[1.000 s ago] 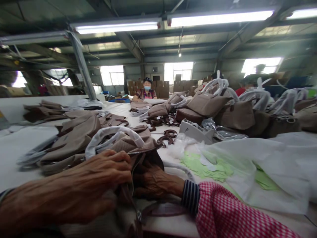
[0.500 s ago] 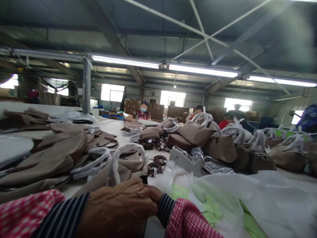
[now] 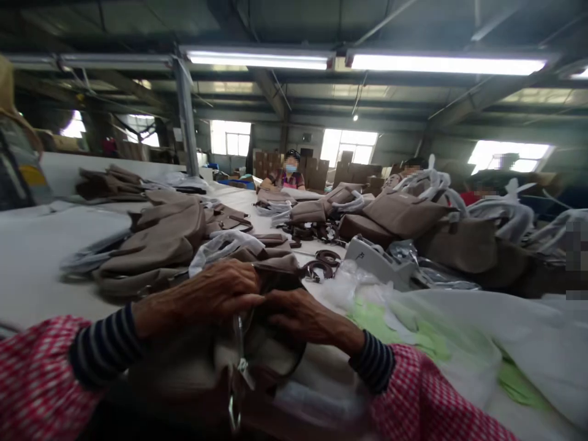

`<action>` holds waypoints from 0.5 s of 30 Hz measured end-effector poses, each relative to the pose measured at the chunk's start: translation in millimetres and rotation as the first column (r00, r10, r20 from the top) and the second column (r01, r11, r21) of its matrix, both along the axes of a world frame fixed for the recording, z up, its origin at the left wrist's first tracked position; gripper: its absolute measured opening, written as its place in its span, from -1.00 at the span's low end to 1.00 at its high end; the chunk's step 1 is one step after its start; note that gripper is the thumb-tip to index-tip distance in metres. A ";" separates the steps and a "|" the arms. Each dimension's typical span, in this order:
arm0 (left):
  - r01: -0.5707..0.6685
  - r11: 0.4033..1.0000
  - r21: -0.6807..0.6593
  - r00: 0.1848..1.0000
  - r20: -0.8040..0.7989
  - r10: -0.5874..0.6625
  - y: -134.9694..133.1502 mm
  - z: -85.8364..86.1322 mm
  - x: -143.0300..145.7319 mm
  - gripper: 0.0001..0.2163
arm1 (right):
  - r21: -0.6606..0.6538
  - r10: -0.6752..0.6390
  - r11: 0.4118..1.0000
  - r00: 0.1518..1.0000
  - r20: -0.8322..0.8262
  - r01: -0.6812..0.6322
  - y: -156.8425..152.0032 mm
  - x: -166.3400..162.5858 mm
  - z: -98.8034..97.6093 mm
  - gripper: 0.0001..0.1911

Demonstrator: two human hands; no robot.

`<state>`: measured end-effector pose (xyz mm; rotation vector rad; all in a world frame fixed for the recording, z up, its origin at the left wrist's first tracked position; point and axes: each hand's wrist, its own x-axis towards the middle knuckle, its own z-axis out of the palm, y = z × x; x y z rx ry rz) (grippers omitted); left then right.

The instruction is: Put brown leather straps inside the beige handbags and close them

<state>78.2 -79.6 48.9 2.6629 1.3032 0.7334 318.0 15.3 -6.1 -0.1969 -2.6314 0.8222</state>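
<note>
A tan handbag (image 3: 275, 269) lies in front of me on the white table (image 3: 37, 257), its handles wrapped in white plastic (image 3: 225, 244). My left hand (image 3: 215, 293) is closed on the bag's top edge beside the zipper. My right hand (image 3: 301, 315) grips the same opening from the right, fingers curled over the edge. A metal zipper pull (image 3: 239, 367) hangs below my hands. Both arms wear red checked sleeves with striped cuffs.
Piles of tan bags (image 3: 160, 236) lie to the left and a row of upright ones (image 3: 404, 214) at the right. Dark straps (image 3: 321, 260), a grey device (image 3: 376, 260), green paper sheets (image 3: 395, 318) and white cloth (image 3: 482, 312) lie at right. People sit at the table's far end (image 3: 287, 174).
The camera dipped back down after tilting up. My hands, pressed together half a second ago, have moved slightly apart along the bag's opening.
</note>
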 end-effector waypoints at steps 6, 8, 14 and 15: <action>-0.142 0.982 0.123 0.969 0.222 0.112 -8.3 -8.0 -25.7 -0.95 | 0.070 -0.064 0.995 0.993 -0.097 0.071 -41.0 23.5 28.5 -0.64; -0.202 0.962 0.182 0.969 0.181 0.169 -9.5 -7.2 -24.1 -0.93 | 0.083 -0.077 0.993 0.995 -0.066 0.082 -47.7 27.8 34.1 -0.65; -0.331 0.914 0.235 0.942 0.136 0.307 -5.7 -9.3 -13.3 -0.88 | 0.284 -0.106 0.951 0.992 -0.062 0.119 -51.2 13.5 29.3 -0.72; -0.357 0.915 0.186 0.932 0.137 0.336 -5.3 -11.3 -11.2 -0.88 | 0.341 -0.106 0.933 0.993 -0.052 0.118 -50.7 5.9 23.6 -0.78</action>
